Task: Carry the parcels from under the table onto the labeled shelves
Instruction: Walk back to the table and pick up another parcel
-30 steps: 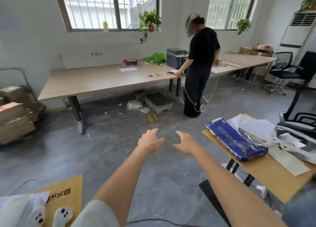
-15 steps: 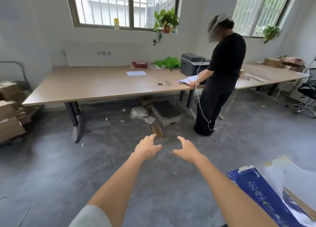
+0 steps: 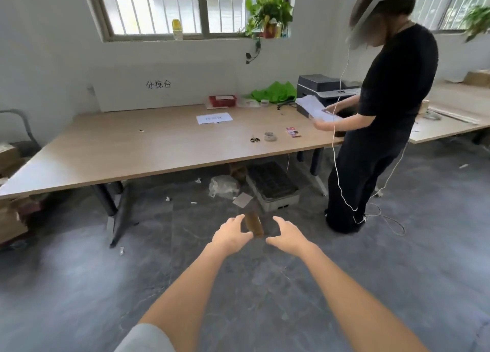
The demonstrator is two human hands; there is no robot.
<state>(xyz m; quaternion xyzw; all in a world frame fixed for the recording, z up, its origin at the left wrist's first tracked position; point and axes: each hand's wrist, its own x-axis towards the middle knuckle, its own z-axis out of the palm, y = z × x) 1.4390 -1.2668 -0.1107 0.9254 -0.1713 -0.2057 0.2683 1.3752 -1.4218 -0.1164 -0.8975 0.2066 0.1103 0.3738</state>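
A small brown parcel (image 3: pixel 254 222) lies on the grey floor in front of the long wooden table (image 3: pixel 159 144). My left hand (image 3: pixel 231 234) and my right hand (image 3: pixel 287 235) are stretched out on either side of it, fingers apart, holding nothing. Under the table sit a clear plastic bag parcel (image 3: pixel 223 186), a grey crate (image 3: pixel 273 186) with a dark top, and a small brown box (image 3: pixel 237 169) behind them. A flat card (image 3: pixel 242 200) lies beside the crate. No shelves are in view.
A person in black (image 3: pixel 381 118) stands at the table's right end holding papers, with a white cable (image 3: pixel 344 192) trailing to the floor. A black table leg (image 3: pixel 116 208) stands to the left. Stacked cardboard boxes (image 3: pixel 10 219) sit at the far left. A printer (image 3: pixel 324 87) is on the table.
I have moved closer to the table and turned left; the side table with the blue package has left the view. Both hands stay extended, now flanking the brown parcel on the floor.
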